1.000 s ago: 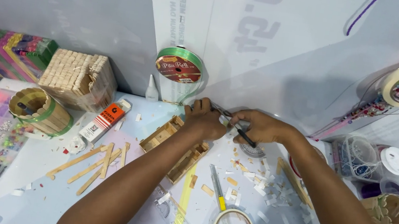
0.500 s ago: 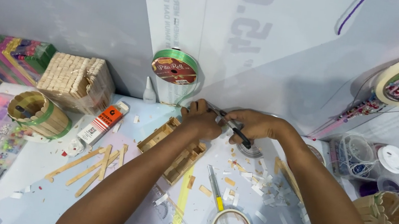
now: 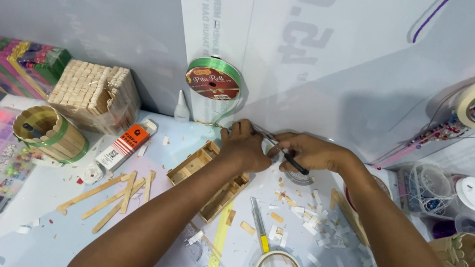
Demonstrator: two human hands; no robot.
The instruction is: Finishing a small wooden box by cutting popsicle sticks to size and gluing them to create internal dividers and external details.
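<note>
Both hands work at the table's far edge, against the wall.
Left hand (image 3: pixel 246 147) and right hand (image 3: pixel 310 154) pinch a thin dark tool (image 3: pixel 279 148); wooden tray (image 3: pixel 208 179) at 7 o'clock, scraps (image 3: pixel 313 217) at 5.

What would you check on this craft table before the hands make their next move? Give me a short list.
1. Left hand over the wooden stick frame: ok, it rests on the frame's far end.
2. Right hand grips the thin dark tool: ok.
3. What kind of tool it is, and where its tip sits: cannot tell.
4. Craft knife clear of both arms: ok, it lies between them, apart.
5. Table around the frame free of scraps: not ok, paper bits and loose wooden sticks are scattered.
</note>
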